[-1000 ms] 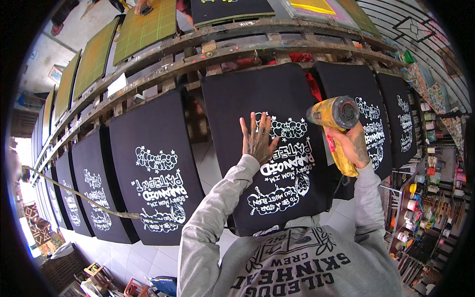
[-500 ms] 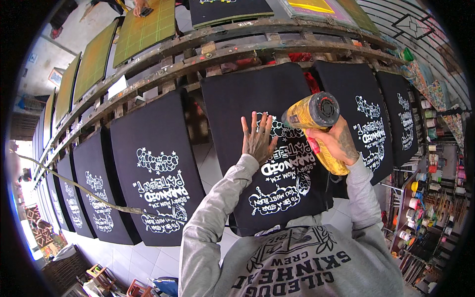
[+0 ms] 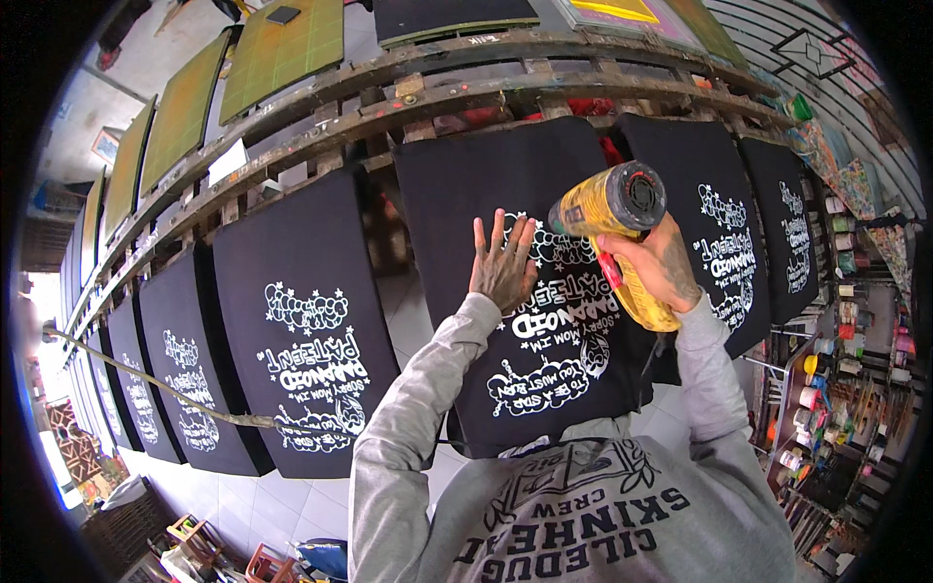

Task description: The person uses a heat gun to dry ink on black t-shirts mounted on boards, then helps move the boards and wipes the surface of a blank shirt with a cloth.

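The right hand (image 3: 649,264) grips a yellow heat gun (image 3: 595,202) above a black cloth (image 3: 486,175) with white print — the left hand (image 3: 501,268) lies spread on it — and similar dark panels (image 3: 292,233) flank it.

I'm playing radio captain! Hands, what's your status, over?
Left hand spread over black cloth. Right hand gripping yellow heat gun. White print partly hidden by left hand and gun.

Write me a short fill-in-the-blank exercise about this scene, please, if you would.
The bare right hand grips a pistol-shaped, black-ended heat gun whose handle is mostly ____.
The bare left hand is spread over a flat, black fabric panel printed in ____.
In the picture, the heat gun is to the ____ of the left hand.

Missing words: yellow; white; right.
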Available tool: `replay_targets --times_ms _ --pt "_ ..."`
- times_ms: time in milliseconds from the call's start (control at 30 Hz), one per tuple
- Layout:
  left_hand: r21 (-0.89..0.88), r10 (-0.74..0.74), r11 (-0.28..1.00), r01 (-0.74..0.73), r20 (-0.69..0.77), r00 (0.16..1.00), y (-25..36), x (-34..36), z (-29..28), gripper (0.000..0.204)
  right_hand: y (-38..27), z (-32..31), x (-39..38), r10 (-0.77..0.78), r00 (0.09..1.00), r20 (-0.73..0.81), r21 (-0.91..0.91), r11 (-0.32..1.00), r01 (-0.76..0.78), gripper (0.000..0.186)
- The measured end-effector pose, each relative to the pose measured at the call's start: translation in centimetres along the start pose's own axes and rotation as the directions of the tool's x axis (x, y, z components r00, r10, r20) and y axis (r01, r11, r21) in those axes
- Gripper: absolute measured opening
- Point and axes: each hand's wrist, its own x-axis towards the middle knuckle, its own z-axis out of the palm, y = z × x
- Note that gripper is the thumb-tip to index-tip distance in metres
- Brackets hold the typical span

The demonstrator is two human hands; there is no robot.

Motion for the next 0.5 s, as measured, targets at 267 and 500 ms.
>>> replay_targets --times_ms 267,500 --pt "0.023 -0.013 1.0 0.012 0.04 0.999 0.1 -0.3 -0.4 0.072 0.3 -1.0 -2.7 0.029 0.998 0.057 -0.054 0.998 -0.026 0.046" --pt "0.112 0.001 0.994 -0.011 0.088 0.996 1.1 -0.9 0.8 0.072 1.6 -2.7 -5.1 0.09 0.995 -0.032 -0.062 0.994 -0.092 0.042"
